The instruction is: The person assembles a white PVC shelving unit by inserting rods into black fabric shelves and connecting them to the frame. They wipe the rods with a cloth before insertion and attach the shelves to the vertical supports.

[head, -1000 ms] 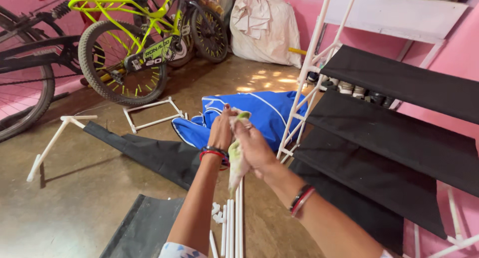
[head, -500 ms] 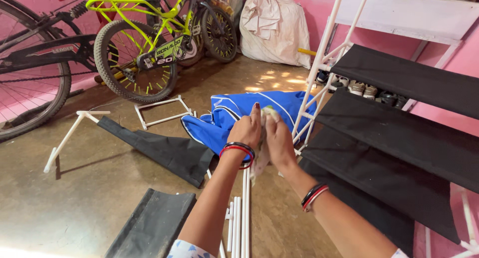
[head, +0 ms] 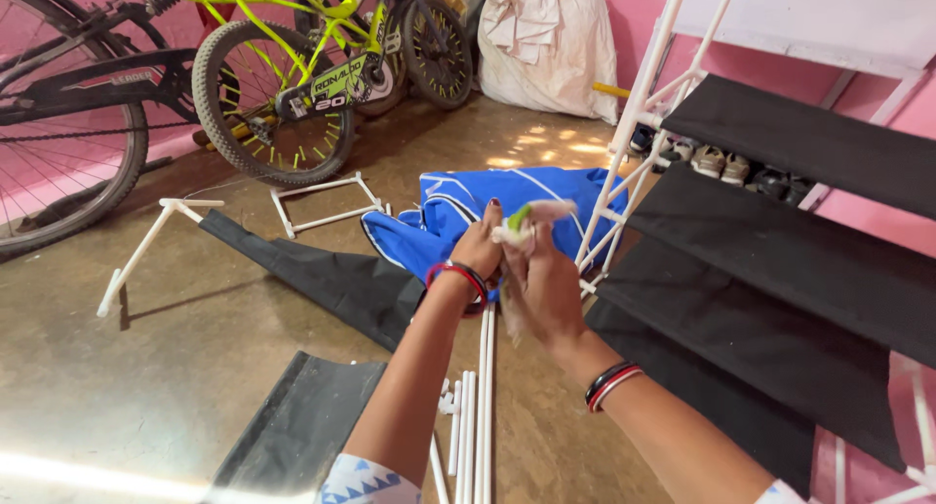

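Here you are clenching both grips, left hand (head: 480, 246) and right hand (head: 546, 285), on a cloth (head: 526, 221) above white tubes (head: 478, 407) on the floor (head: 146, 368).

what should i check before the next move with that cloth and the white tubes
1. Cloth gripped: ok, left hand and right hand both close on it.
2. White tubes within reach: ok, they lie on the floor right below the hands.
3. Which tube the cloth wraps: cannot tell, the hands hide it.
4. Rack frame upright: ok, standing with black shelves fitted.
5. Floor around the tubes: not ok, black fabric panels and a blue cover lie close by.
6. Bicycles out of the way: ok, against the far wall.
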